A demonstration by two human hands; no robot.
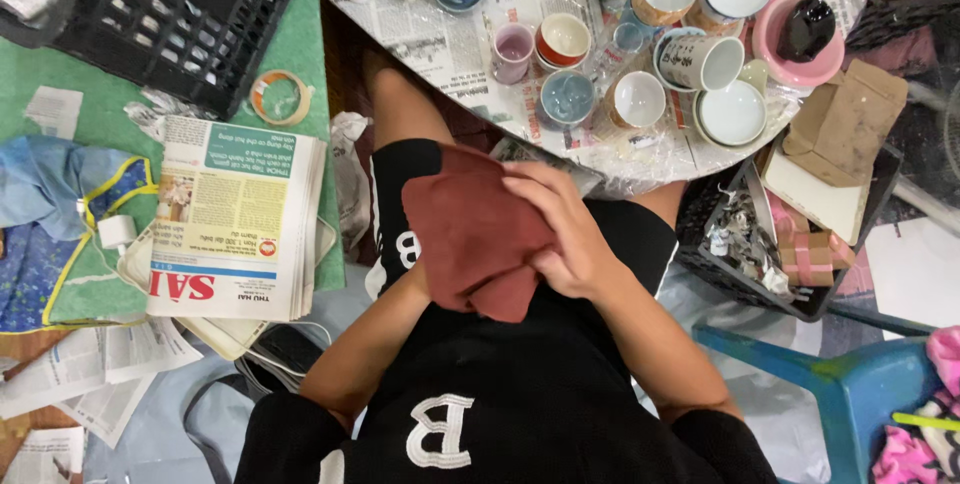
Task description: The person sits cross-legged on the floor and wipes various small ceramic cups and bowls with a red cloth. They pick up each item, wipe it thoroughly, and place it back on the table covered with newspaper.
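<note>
Over the person's lap, just below a newspaper-covered round table (470,54) of ceramic cups, the right hand (560,234) presses curled fingers onto a rust-red soft cloth (470,229); the left hand, hidden beneath, cannot be judged.

Right hand (565,234) presses a dark red cloth (470,229) covering the left hand.
</note>
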